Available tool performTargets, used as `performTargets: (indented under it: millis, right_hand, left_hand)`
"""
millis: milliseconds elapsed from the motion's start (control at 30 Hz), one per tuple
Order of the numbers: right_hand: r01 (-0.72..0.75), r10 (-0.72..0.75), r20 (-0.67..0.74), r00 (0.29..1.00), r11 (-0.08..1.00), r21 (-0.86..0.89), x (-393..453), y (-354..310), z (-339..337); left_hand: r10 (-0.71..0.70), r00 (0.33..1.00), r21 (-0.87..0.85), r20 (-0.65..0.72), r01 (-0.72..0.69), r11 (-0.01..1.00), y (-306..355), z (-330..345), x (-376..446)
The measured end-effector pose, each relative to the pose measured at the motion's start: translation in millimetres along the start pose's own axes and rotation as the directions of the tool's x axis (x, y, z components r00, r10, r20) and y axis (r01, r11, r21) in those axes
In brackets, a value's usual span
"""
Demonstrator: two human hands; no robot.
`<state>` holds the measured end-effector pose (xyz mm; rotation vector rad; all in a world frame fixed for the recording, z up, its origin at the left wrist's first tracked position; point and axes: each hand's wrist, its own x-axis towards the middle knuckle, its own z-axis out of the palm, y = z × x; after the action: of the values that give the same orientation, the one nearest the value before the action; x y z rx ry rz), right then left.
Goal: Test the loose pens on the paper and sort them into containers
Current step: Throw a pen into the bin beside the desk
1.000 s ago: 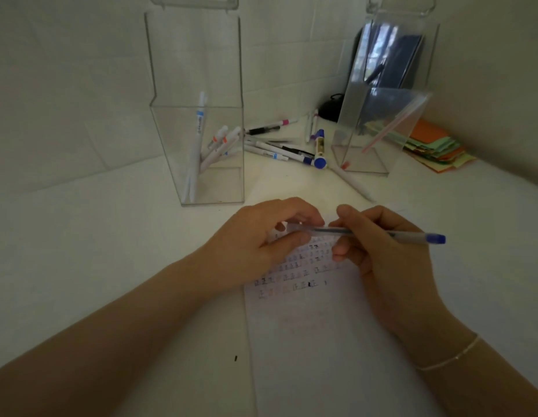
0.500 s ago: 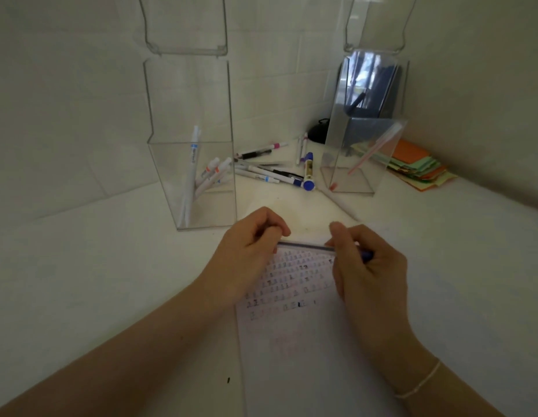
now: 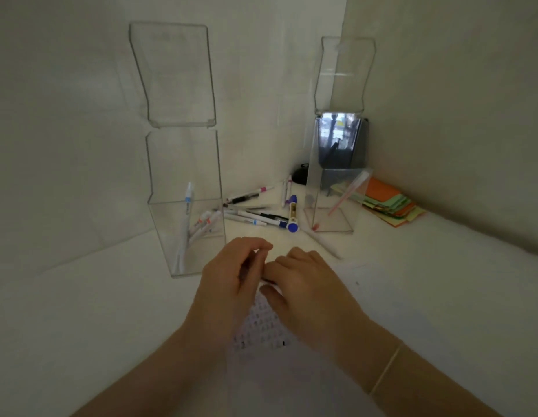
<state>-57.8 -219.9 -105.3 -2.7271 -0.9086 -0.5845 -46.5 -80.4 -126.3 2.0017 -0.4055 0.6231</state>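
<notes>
Pen (image 3: 269,280) was almost hidden between both hands; the left hand (image 3: 231,278) and right hand (image 3: 307,290) had curled fingers, but their grip was unclear above the paper (image 3: 261,329).

Dim, soft light; motion-blurred hands, wide-angle edge distortion.

- The left hand (image 3: 231,275) and right hand (image 3: 307,287) are meeting over the scribbled paper (image 3: 261,326), fingers curled; whatever they are holding is blurred.
- Loose pens (image 3: 258,216) are lying between two clear containers: the left container (image 3: 186,230) is holding several pens, the right container (image 3: 334,203) one pink pen.
- Coloured notes (image 3: 388,203) are sitting on the desk (image 3: 81,311).
</notes>
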Motion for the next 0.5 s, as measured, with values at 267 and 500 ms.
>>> performTargets:
  millis: [267, 500]
  right_hand:
    - [-0.336, 0.415, -0.328, 0.849, 0.902, 0.271, 96, 74, -113]
    - [-0.408, 0.566, -0.409, 0.716, 0.815, 0.412, 124, 123, -103]
  left_hand:
    - [-0.013, 0.906, 0.105, 0.423, -0.035, 0.994, -21, 2, -6]
    - [-0.108, 0.795, 0.433, 0.597, -0.206, 0.878, -27, 8, -6]
